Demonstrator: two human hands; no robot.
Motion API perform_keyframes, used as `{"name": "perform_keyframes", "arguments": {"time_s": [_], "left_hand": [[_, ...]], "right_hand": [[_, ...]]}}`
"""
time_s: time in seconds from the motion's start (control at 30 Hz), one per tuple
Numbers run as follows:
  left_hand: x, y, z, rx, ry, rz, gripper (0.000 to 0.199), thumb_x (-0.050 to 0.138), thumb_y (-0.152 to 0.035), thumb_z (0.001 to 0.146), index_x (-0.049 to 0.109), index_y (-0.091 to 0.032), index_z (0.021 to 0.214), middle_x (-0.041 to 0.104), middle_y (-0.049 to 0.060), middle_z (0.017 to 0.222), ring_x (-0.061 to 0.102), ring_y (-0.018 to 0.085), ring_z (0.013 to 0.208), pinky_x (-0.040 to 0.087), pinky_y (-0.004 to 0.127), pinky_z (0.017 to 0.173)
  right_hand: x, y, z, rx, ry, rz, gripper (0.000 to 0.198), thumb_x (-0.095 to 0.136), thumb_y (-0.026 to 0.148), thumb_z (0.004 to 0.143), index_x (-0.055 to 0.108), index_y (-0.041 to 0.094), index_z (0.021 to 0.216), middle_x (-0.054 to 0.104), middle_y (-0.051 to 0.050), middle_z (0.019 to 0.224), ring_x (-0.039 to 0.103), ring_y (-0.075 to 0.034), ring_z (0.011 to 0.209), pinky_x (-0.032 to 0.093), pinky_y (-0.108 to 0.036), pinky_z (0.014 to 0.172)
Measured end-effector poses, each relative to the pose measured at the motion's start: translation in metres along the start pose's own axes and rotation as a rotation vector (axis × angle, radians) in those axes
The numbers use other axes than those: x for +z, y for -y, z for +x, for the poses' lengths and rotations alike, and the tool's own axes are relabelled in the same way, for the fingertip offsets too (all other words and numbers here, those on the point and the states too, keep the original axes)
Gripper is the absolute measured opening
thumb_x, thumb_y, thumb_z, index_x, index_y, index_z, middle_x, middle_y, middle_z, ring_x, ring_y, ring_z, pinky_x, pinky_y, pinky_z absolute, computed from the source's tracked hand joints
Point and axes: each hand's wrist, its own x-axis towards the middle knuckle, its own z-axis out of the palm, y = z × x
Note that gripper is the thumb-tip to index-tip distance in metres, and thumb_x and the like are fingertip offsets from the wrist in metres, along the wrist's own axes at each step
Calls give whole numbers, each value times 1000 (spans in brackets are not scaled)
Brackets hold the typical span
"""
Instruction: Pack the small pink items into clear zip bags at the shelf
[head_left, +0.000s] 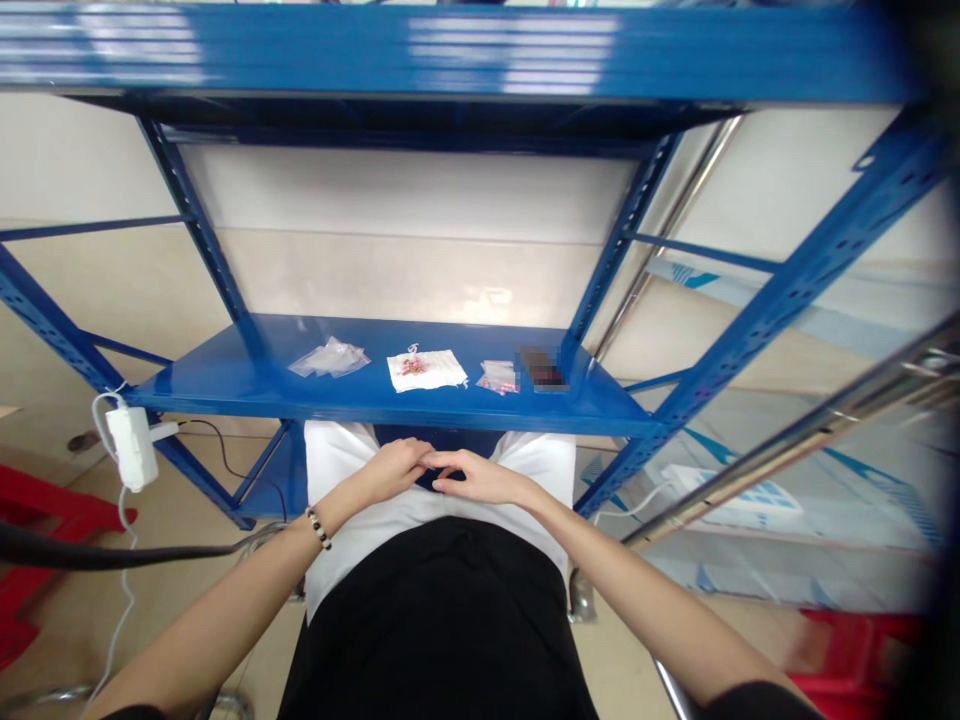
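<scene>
My left hand (397,468), with a black-and-white bead bracelet (319,529) on its wrist, meets my right hand (481,477) above my lap, in front of the shelf's edge. Their fingertips touch and partly overlap. The right hand's fingers are stretched out with the thumb apart; the left hand's are loosely bent, and I see nothing held in either. Beyond them on the blue shelf (345,398) lie clear plastic bags (331,357), a white cloth-like piece (446,371) bearing small pink-red beads (412,366), and a small clear bag with beads (498,376).
A dark, pixelated flat object (544,368) lies at the shelf's right. Blue metal uprights (206,235) frame both sides, and a thick beam (480,55) crosses overhead. A white power adapter (133,447) hangs at the left. Red stools (64,515) stand on the floor.
</scene>
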Motion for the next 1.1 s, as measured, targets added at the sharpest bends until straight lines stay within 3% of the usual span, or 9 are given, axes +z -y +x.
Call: {"name": "perform_keyframes", "arguments": {"time_s": [0.4,0.73,0.93,1.1], "left_hand": [[13,-22,-10,174,53,239,16,50,-22,91,58,-16,103,65,10,97,57,26,98,41,37,85],[6,-16,1,200,44,189,26,49,-21,90,54,-18,115,63,9,104,57,24,102,41,36,90],[14,-19,-4,174,56,321,18,50,-15,86,54,-16,103,62,11,99,55,26,96,41,38,87],[14,-20,5,195,8,380,14,46,-20,91,53,-15,102,60,12,99,53,27,94,41,39,87]], "right_hand": [[38,-14,-13,73,58,-549,20,62,23,87,62,13,105,69,-12,104,66,-24,94,52,-35,84],[39,-21,-4,-4,-54,-713,19,59,15,85,63,14,104,68,-12,105,64,-24,99,50,-36,89],[54,-31,-8,2,-56,-862,16,53,16,88,66,15,98,68,-13,106,61,-26,106,44,-42,98],[46,-32,2,13,-18,-928,21,52,14,87,69,13,99,70,-13,103,61,-25,103,43,-39,99]]}}
